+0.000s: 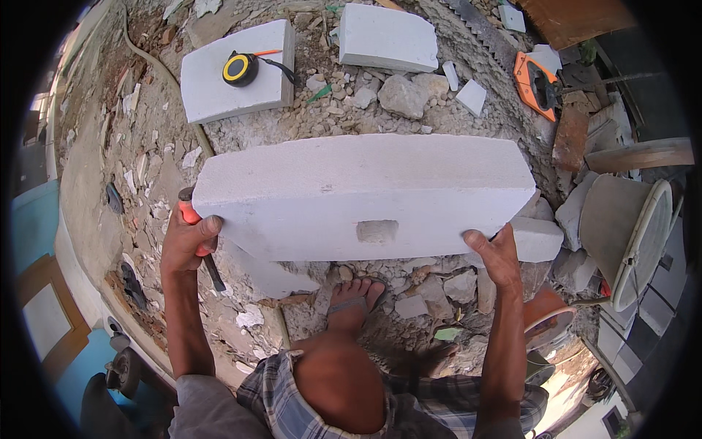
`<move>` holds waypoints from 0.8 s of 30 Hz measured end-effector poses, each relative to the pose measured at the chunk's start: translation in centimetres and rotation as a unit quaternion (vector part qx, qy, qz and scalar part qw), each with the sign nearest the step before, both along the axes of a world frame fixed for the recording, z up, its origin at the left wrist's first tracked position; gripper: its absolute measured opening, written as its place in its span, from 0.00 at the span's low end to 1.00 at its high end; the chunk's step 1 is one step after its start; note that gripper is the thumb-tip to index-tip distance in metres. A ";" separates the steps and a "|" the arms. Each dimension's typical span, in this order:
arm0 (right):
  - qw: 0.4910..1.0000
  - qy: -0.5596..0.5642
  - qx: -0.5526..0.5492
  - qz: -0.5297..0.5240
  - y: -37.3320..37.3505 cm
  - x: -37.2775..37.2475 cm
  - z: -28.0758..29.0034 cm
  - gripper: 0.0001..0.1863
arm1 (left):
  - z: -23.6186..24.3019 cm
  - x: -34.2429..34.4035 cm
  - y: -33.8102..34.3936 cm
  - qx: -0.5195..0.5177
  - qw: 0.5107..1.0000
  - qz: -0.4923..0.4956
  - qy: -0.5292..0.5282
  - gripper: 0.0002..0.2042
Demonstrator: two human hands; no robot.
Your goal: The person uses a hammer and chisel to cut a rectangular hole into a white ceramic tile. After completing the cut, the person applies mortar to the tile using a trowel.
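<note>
A long white lightweight block (307, 219) lies crosswise in front of me, with a small rectangular recess (377, 231) cut in its near face. My left hand (189, 238) grips the block's left end, thumb on the near face. In that same hand is a red-handled chisel (189, 212), its dark blade pointing down toward me. At the block's lower right corner my right hand (497, 252) holds on, thumb against the near face and the other fingers mostly hidden behind. The block's underside is out of sight.
Beyond it, a yellow-and-black tape measure (240, 69) rests on a white block (205, 91), beside another white block (387, 36). An orange-handled saw (530, 84) lies at the far right. Rubble (431, 293) surrounds my foot (356, 300). A large bucket (621, 234) lies tipped at right.
</note>
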State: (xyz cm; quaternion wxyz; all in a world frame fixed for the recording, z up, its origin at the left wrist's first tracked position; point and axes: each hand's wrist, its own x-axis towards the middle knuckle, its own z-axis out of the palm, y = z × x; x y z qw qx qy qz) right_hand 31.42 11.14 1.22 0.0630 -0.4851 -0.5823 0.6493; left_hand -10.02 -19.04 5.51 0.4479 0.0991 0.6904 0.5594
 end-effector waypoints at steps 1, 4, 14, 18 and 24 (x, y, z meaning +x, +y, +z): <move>0.999 -0.028 0.020 0.004 0.8 0.1 0.0 0.50 | 0.2 0.1 0.6 -0.001 1.000 -0.019 0.019 0.39; 0.998 -0.043 0.032 0.027 2.4 0.2 -0.2 0.55 | 0.5 0.1 1.7 0.009 0.997 -0.054 0.052 0.47; 0.995 -0.064 -0.015 0.070 1.5 1.9 2.4 0.55 | 1.4 4.2 -1.4 0.013 0.986 -0.086 0.139 0.55; 0.988 0.126 0.084 -0.008 0.4 1.8 3.1 0.61 | 1.1 5.1 -1.8 -0.006 0.987 -0.075 0.141 0.53; 0.989 0.017 0.130 -0.068 5.1 -5.7 1.9 0.63 | -1.0 0.0 3.7 -0.069 0.981 -0.047 0.173 0.29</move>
